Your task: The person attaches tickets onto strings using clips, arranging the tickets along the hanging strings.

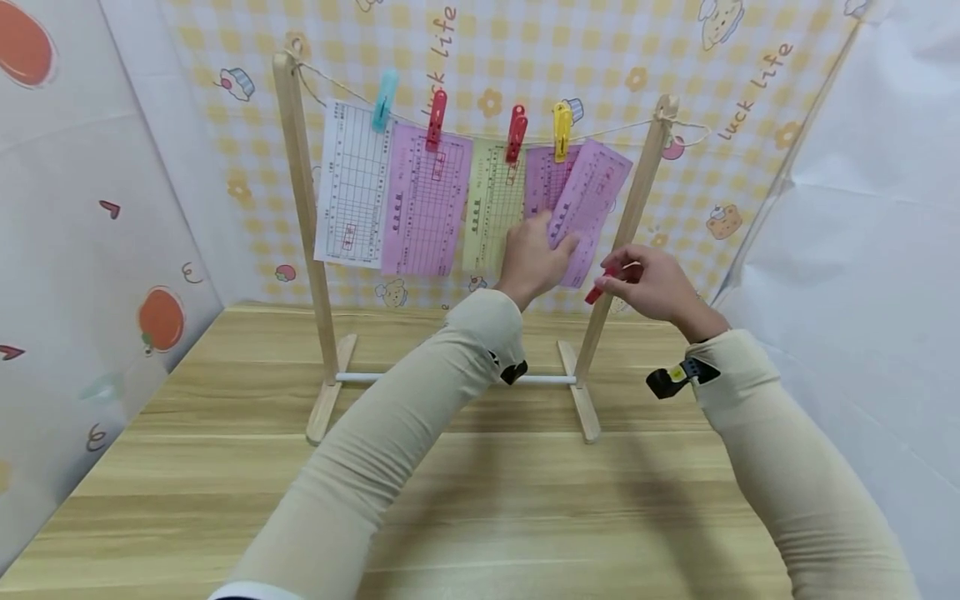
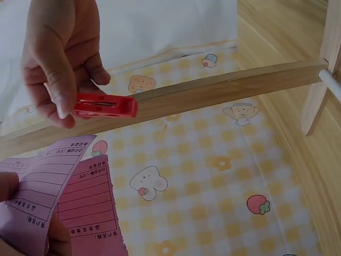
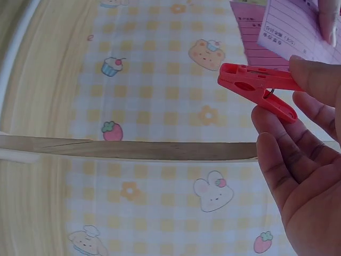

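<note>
My left hand (image 1: 536, 258) pinches a loose lilac receipt slip (image 1: 592, 196) by its edge, tilted at the right end of the string. Behind it hangs a darker pink slip (image 1: 542, 179) under a yellow clothespin (image 1: 562, 137). Just right of the held slip, my right hand (image 1: 652, 283) pinches a red clothespin (image 3: 261, 80) by its handle ends between thumb and fingers. In the left wrist view the pin's nose points away from that hand, above the lilac slip.
A wooden stand (image 1: 303, 183) carries the sagging string (image 1: 611, 131). Further left hang a white sheet (image 1: 352, 183) under a teal clothespin (image 1: 385, 100), then a pink slip (image 1: 427, 200) and a yellow slip (image 1: 495, 200) under red clothespins. A patterned cloth (image 1: 517, 50) backs the wooden tabletop (image 1: 480, 500).
</note>
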Tool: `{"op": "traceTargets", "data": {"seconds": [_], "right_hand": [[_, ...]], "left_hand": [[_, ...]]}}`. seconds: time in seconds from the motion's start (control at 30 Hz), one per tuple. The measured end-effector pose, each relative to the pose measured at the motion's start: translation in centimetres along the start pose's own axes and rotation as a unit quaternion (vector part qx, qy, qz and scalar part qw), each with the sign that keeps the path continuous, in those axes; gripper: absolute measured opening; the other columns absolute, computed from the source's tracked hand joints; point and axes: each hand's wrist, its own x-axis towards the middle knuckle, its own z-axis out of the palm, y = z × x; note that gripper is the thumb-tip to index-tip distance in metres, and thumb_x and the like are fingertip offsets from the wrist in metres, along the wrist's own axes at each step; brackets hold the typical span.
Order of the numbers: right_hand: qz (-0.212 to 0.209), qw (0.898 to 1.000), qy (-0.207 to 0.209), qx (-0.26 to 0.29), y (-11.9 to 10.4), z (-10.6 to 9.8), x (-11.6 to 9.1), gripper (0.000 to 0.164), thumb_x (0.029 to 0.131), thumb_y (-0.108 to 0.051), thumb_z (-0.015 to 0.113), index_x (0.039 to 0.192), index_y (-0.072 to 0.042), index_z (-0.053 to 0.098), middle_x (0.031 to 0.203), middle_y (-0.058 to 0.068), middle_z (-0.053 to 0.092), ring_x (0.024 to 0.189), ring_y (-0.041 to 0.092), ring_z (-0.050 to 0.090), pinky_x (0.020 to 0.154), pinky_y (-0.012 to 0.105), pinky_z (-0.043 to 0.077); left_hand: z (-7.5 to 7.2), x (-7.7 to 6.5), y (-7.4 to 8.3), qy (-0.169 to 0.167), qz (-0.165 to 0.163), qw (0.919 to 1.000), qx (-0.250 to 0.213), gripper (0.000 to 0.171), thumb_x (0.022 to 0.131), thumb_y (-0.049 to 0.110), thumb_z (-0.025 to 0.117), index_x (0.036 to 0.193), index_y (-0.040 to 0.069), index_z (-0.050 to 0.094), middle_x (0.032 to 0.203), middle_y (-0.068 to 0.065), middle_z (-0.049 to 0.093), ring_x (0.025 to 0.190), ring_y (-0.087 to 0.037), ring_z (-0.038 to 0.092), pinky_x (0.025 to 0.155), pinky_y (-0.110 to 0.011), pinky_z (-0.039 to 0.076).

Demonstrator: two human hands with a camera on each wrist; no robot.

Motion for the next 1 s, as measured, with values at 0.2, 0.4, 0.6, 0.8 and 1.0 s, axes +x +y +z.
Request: {"op": "traceTargets", "data": {"seconds": [0.2,0.4,0.6,0.8,1.0], "right_hand": [[-0.013,1.000,0.021,-0.018,-0.8,-1.1,0.6,0.022,0.090,-0.015,0.070,0.102,0.002,0.064,0.093,0.016,0.067,0.079,0.012,0.065,0.060,0.016,0.049],[-0.015,0.999,0.046,-0.025,-1.7,-2.4,1.1,0.022,0.090,-0.014,0.070,0.102,0.003,0.064,0.094,0.017,0.066,0.078,0.009,0.063,0.061,0.014,0.048],[-0.037,0.996,0.070,-0.037,-2.9,-3.5,1.9,0.021,0.090,-0.014,0.069,0.101,0.004,0.065,0.093,0.018,0.067,0.073,-0.003,0.058,0.062,0.012,0.046],[-0.064,0.991,0.119,-0.009,-4.1,-4.8,2.5,0.022,0.089,-0.011,0.069,0.102,0.006,0.063,0.090,0.005,0.065,0.073,-0.009,0.058,0.061,0.010,0.046],[-0.077,0.975,0.205,0.024,-5.9,-6.0,3.5,0.018,0.086,-0.004,0.070,0.102,-0.001,0.062,0.092,-0.004,0.061,0.079,0.001,0.059,0.068,0.013,0.045]], "left_hand": [[0.2,0.5,0.3,0.014,-0.010,0.9998,-0.006,0.027,0.096,0.030,0.063,0.111,0.006,0.060,0.098,-0.006,0.067,0.082,-0.018,0.064,0.069,-0.025,0.050],[1.0,0.9,0.4,0.026,-0.008,0.9995,-0.015,0.029,0.095,0.030,0.064,0.111,0.006,0.062,0.099,-0.007,0.067,0.085,-0.019,0.064,0.071,-0.025,0.050],[1.3,1.1,0.1,0.027,-0.016,0.9994,-0.017,0.028,0.095,0.029,0.065,0.111,0.006,0.062,0.098,-0.006,0.066,0.087,-0.019,0.063,0.074,-0.026,0.049],[1.7,1.3,0.0,0.031,-0.039,0.9985,-0.022,0.027,0.094,0.029,0.066,0.109,0.008,0.064,0.094,-0.004,0.065,0.086,-0.018,0.061,0.073,-0.025,0.048],[2.3,1.6,0.2,0.037,-0.057,0.9969,-0.040,0.031,0.095,0.028,0.064,0.119,0.009,0.063,0.102,-0.004,0.066,0.096,-0.019,0.060,0.084,-0.028,0.048]]}}
